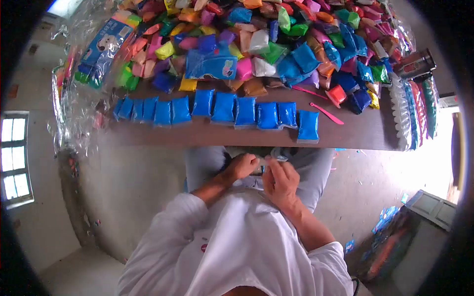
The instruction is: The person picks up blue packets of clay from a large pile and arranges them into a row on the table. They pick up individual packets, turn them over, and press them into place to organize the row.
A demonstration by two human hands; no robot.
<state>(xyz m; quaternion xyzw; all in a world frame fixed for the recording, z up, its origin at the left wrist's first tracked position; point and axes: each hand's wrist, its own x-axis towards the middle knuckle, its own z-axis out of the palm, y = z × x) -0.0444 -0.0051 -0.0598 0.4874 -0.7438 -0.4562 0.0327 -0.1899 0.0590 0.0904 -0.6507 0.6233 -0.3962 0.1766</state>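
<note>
Over my lap, just below the table's front edge, my left hand [243, 166] and my right hand [280, 180] are close together with their fingers pinched. Between the fingertips is a small pale, see-through piece [262, 161]; its kind I cannot tell. In front of them on the table lies a row of blue packets [236, 111]. The nearest of these, a blue packet [308, 127], lies at the row's right end, close to the table edge. Behind it are pink plastic tools [328, 113].
A big heap of colourful packets [276, 53] covers the back of the brown table [345, 135]. Clear plastic wrapping [74, 106] hangs at the left with a blue box [105, 43]. At right stand a dark cup [414, 63] and long packs [402, 113]. Scraps lie on the floor.
</note>
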